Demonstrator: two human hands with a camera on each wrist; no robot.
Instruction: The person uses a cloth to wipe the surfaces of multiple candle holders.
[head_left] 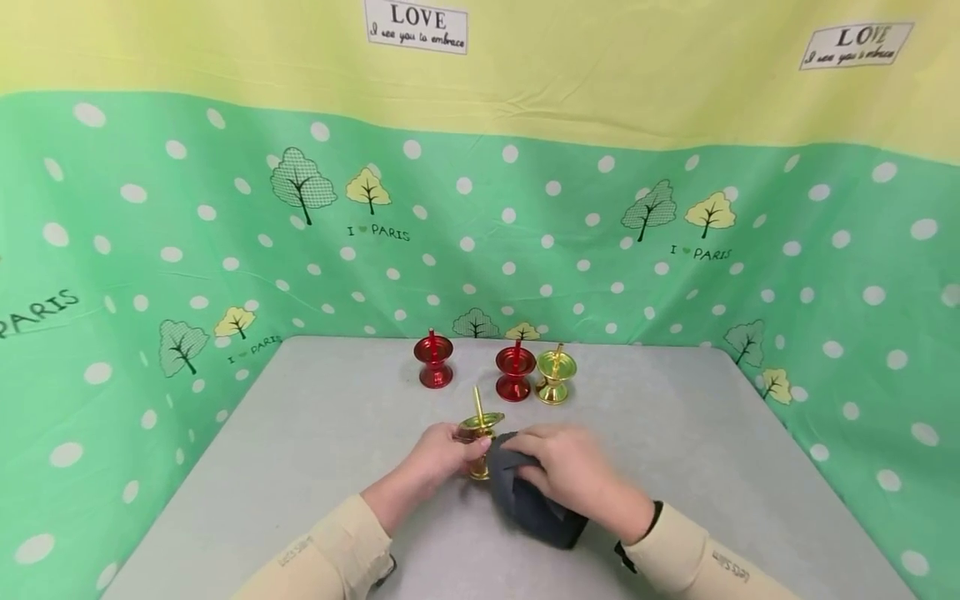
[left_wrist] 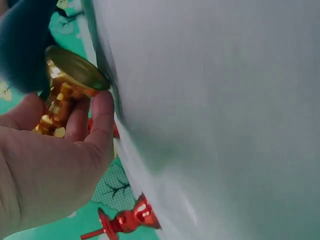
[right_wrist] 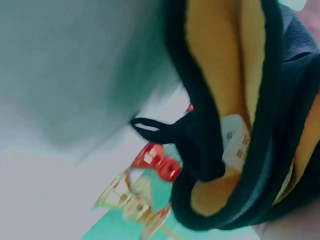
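My left hand (head_left: 438,454) grips a gold candle holder (head_left: 481,425) around its waist, with the thin upright stem tilted slightly left. In the left wrist view the shallow gold bowl (left_wrist: 80,70) shows above the fingertips of that hand (left_wrist: 55,170). A bunched dark grey cloth (head_left: 536,517) is pinched in my right hand (head_left: 570,467) and overlaps the right side of the holder. Seen from the right wrist, the cloth (right_wrist: 215,90) has an orange-yellow face, dark edging, a white label and a hanging loop. The cloth hides part of the holder's lower body.
Toward the back of the grey table (head_left: 337,450) stand a red candle holder (head_left: 435,371), another red one (head_left: 513,379) and a gold one (head_left: 555,375), the latter two side by side. A green and yellow printed curtain (head_left: 555,225) surrounds the table's back and sides.
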